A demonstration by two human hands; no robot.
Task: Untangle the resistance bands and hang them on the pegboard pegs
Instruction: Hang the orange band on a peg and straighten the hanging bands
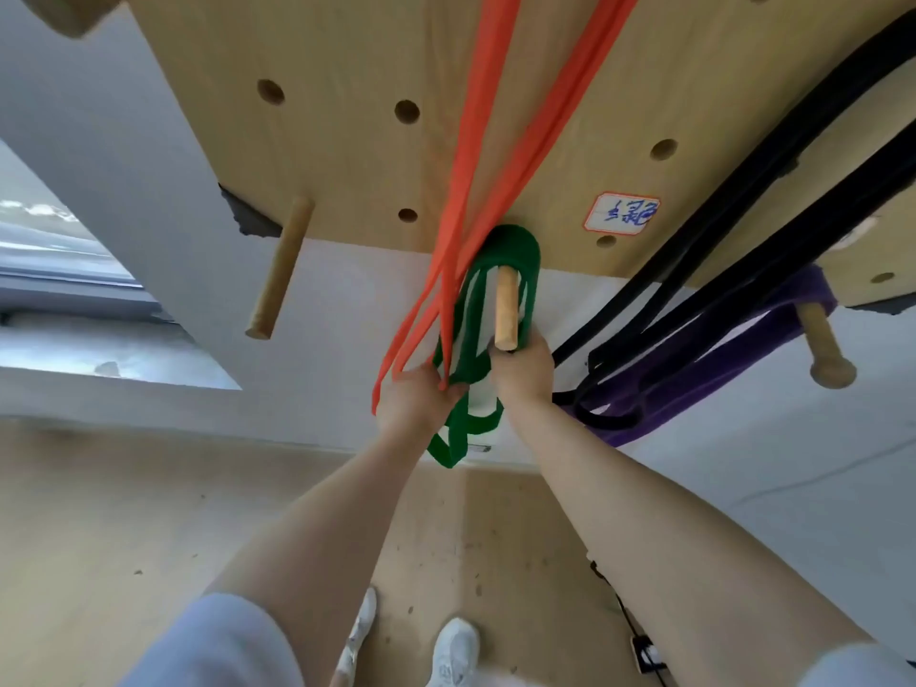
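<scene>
A person facing a wooden pegboard (347, 116) works on a green resistance band (515, 250) looped over the middle peg (506, 309), its lower loops hanging twisted below both hands. The left hand (414, 404) grips the green strands together with the lower end of an orange band (495, 156) that hangs from higher up the board. The right hand (523, 371), fingers curled, holds the green band just under the peg's tip. To the right, black bands (743, 215) hang beside a purple band (694, 374) draped on another peg (825, 352). A bare peg (280, 275) juts out at left; a handwritten label (622, 213) sits above the green band
</scene>
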